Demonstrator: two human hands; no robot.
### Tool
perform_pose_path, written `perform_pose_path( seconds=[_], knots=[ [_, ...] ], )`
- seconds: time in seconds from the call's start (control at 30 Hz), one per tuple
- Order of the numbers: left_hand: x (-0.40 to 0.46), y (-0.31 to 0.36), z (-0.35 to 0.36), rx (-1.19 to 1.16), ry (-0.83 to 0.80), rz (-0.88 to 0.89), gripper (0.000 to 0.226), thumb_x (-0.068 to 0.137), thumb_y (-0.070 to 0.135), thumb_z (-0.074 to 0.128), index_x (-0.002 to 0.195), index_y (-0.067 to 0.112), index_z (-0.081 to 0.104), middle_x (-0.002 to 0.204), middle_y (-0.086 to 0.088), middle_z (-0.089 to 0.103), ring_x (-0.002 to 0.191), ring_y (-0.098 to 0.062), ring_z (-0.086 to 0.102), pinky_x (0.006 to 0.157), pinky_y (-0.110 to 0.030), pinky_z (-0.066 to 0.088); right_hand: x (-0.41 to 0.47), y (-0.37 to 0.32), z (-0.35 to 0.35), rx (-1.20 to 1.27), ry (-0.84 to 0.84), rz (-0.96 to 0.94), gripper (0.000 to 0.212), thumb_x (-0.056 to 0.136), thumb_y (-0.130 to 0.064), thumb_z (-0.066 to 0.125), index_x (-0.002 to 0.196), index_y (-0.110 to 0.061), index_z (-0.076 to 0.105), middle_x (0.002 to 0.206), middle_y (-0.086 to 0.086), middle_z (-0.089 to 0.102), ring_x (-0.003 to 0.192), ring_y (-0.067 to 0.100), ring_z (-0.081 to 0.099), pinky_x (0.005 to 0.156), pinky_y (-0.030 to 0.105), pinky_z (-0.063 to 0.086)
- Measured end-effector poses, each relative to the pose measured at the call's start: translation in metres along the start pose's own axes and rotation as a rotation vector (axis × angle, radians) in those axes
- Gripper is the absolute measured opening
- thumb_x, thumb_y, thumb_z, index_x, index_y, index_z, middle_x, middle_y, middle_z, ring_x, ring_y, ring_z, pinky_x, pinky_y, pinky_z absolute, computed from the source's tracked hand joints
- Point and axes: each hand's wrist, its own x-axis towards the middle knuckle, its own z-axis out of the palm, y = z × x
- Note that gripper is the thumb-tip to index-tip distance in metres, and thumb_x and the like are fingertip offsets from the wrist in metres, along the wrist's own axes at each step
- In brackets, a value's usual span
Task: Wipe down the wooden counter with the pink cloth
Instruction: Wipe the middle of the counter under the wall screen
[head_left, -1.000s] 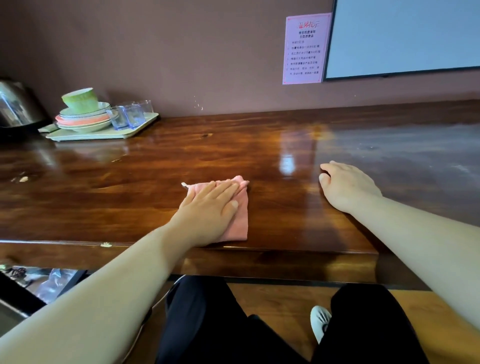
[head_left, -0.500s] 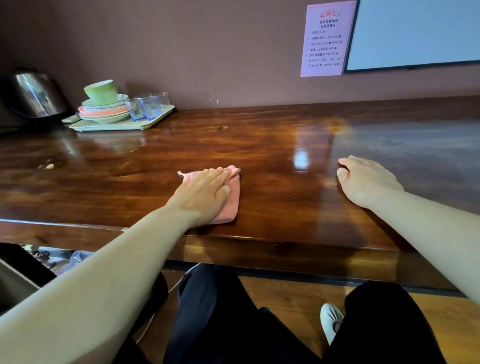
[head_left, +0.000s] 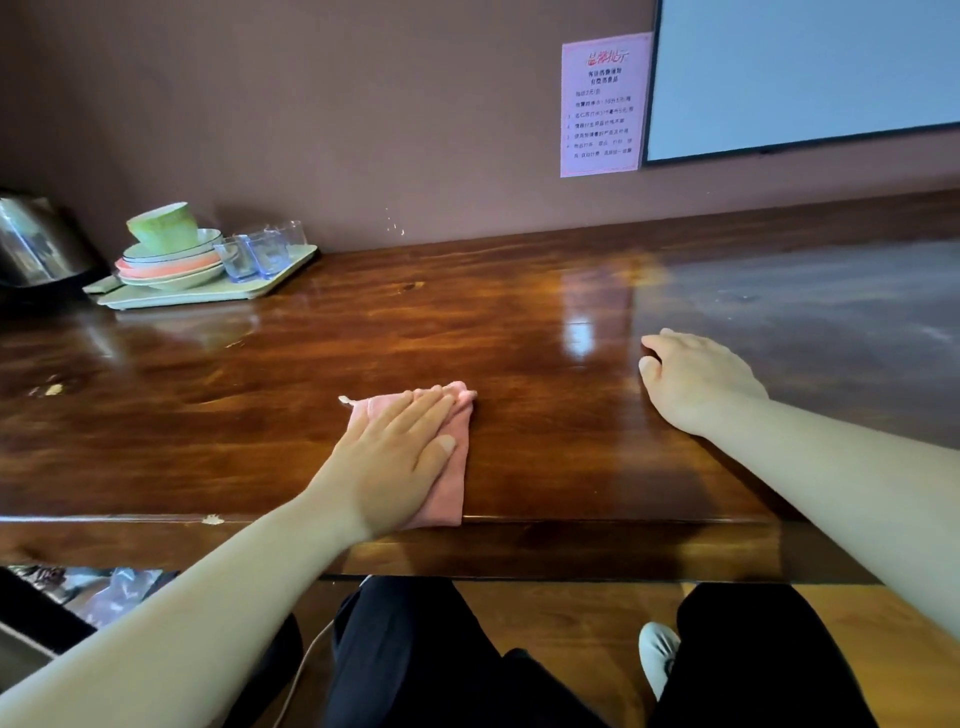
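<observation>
A brown wall carries a pink printed notice beside a pale, dark-framed panel, with glare on polished wood above an orange-toned wooden floor.

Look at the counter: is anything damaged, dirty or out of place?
Yes. The counter's front edge has a pale chip left of the cloth, and pale specks lie far left. The cup sits tilted on the stacked plates.

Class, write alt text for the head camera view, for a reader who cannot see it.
A person's left hand presses a pink cloth flat near the front edge of a glossy wooden counter, while the right hand rests on the wood beside it. At the far left, a tray holds stacked dishes and glasses beside a kettle.
</observation>
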Motion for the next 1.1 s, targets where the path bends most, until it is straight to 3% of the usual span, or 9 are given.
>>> perform_pose_path(
  seconds=[0.17, 0.23, 0.33, 0.4, 0.53, 0.67, 0.87, 1.0, 1.1],
  knots=[
    [0.041, -0.001, -0.006, 0.083, -0.059, -0.205, 0.051, 0.104, 0.037, 0.017, 0.153, 0.032, 0.006, 0.162, 0.01, 0.006, 0.148, -0.01, 0.001, 0.119, -0.042, 0.006, 0.001, -0.001, -0.004, 0.002, -0.004, -0.003, 0.048, 0.108, -0.037, 0.028, 0.152, -0.024, 0.039, 0.162, 0.001, 0.033, 0.147, 0.026, 0.033, 0.118, 0.042, 0.029],
    [0.034, 0.009, -0.001, 0.078, 0.001, -0.132, 0.052, 0.101, 0.044, 0.011, 0.152, 0.037, 0.006, 0.16, 0.017, 0.005, 0.147, -0.005, -0.001, 0.12, -0.04, 0.002, 0.001, 0.0, -0.005, 0.01, -0.011, -0.003, 0.048, 0.108, -0.038, 0.029, 0.152, -0.025, 0.04, 0.163, 0.0, 0.033, 0.148, 0.025, 0.032, 0.118, 0.042, 0.029],
    [0.014, 0.015, 0.004, 0.035, 0.016, 0.076, 0.055, 0.096, 0.049, 0.001, 0.149, 0.039, 0.001, 0.158, 0.022, 0.003, 0.145, 0.004, -0.005, 0.117, -0.023, -0.008, 0.001, 0.0, -0.004, 0.011, -0.012, 0.003, 0.047, 0.107, -0.039, 0.031, 0.152, -0.025, 0.04, 0.162, -0.001, 0.034, 0.147, 0.024, 0.033, 0.116, 0.042, 0.031],
    [0.032, 0.012, 0.001, 0.097, -0.016, 0.08, 0.047, 0.102, 0.039, 0.007, 0.147, 0.032, -0.004, 0.16, 0.013, 0.004, 0.147, -0.003, -0.003, 0.12, -0.03, -0.002, 0.001, -0.001, -0.005, 0.005, -0.007, 0.01, 0.047, 0.107, -0.039, 0.032, 0.151, -0.025, 0.042, 0.159, -0.001, 0.039, 0.145, 0.025, 0.036, 0.115, 0.042, 0.033],
    [0.056, 0.034, -0.002, 0.117, -0.101, -0.174, 0.051, 0.104, 0.036, 0.012, 0.153, 0.032, -0.001, 0.161, 0.015, -0.005, 0.147, -0.007, -0.006, 0.119, -0.043, 0.003, 0.004, -0.001, -0.011, 0.033, -0.038, 0.011, 0.047, 0.106, -0.038, 0.035, 0.15, -0.026, 0.042, 0.159, -0.003, 0.039, 0.145, 0.025, 0.036, 0.113, 0.042, 0.034],
    [0.034, 0.053, 0.005, 0.019, -0.083, 0.004, 0.057, 0.098, 0.048, 0.006, 0.154, 0.037, 0.002, 0.159, 0.023, -0.004, 0.145, 0.0, -0.01, 0.12, -0.042, -0.003, 0.004, 0.001, -0.014, 0.056, -0.051, 0.011, 0.045, 0.105, -0.038, 0.038, 0.148, -0.028, 0.046, 0.157, -0.004, 0.042, 0.142, 0.026, 0.039, 0.11, 0.042, 0.036],
    [0.065, 0.062, -0.007, 0.05, -0.119, -0.127, 0.052, 0.104, 0.037, 0.015, 0.155, 0.03, 0.005, 0.161, 0.013, -0.001, 0.148, -0.008, -0.004, 0.119, -0.046, 0.004, 0.004, -0.001, -0.018, 0.055, -0.045, 0.026, 0.042, 0.105, -0.037, 0.04, 0.144, -0.027, 0.051, 0.151, 0.0, 0.049, 0.136, 0.028, 0.044, 0.105, 0.042, 0.039],
    [0.039, 0.074, 0.006, 0.028, -0.129, 0.029, 0.055, 0.101, 0.046, 0.008, 0.154, 0.035, 0.001, 0.16, 0.02, -0.007, 0.145, -0.002, -0.012, 0.119, -0.047, 0.0, 0.001, 0.0, -0.015, 0.108, 0.038, 0.026, 0.038, 0.104, -0.032, 0.045, 0.139, -0.024, 0.056, 0.15, -0.001, 0.049, 0.137, 0.027, 0.044, 0.106, 0.041, 0.04],
    [0.059, 0.068, 0.004, 0.019, -0.135, 0.006, 0.054, 0.102, 0.044, 0.01, 0.154, 0.034, 0.002, 0.161, 0.018, -0.005, 0.146, -0.004, -0.009, 0.119, -0.047, 0.002, 0.001, -0.002, -0.014, 0.118, 0.067, 0.005, 0.036, 0.103, -0.029, 0.047, 0.135, -0.02, 0.06, 0.149, 0.001, 0.051, 0.137, 0.026, 0.044, 0.107, 0.041, 0.04]
  ],
)
